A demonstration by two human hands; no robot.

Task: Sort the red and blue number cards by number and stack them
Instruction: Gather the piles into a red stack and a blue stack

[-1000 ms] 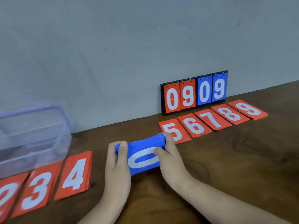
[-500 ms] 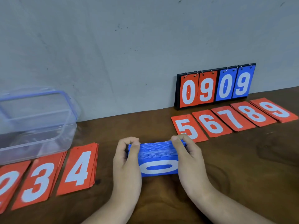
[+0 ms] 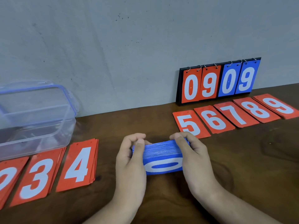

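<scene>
Dark brown wooden table [image 3: 242, 159] against a scuffed, pale grey wall [image 3: 113, 46], evenly lit

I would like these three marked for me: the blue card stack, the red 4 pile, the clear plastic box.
blue card stack [image 3: 161, 148]: head view, on the upturned card edges.
red 4 pile [image 3: 84, 159]: head view, on the top card's white digit.
clear plastic box [image 3: 40, 135]: head view, on its front wall.

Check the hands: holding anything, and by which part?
Blue card stack, gripped by its two ends: left hand at the left end, right hand at the right.
</scene>
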